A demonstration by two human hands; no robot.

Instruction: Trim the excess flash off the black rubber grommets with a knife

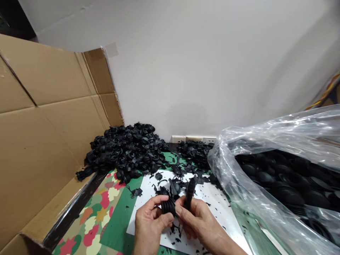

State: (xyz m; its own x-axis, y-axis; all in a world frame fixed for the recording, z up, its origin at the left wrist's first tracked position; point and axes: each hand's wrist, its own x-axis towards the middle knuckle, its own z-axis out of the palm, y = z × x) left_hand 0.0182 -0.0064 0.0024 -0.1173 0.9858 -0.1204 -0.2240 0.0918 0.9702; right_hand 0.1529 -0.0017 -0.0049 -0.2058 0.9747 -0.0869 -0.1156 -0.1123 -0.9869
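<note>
Between the thumb and fingers of my left hand [151,219] is a black ribbed rubber bellows [168,207]. My right hand [195,217] grips a black-handled knife [190,193], its handle pointing up; fingers mostly hide the blade. The fingertips of both hands nearly meet at the bellows' right side. Just beyond them lie a black rubber piece [174,187] and torn scraps. Under the hands is a white sheet [223,219] strewn with small black trimmings.
At the back left, a heap of black ribbed rubber parts [130,148] leans toward a cardboard wall [53,134]. A scrap pile [195,152] sits below wall sockets [209,140]. On the right are a clear plastic bag [228,156] of black parts and a metal blade [271,237].
</note>
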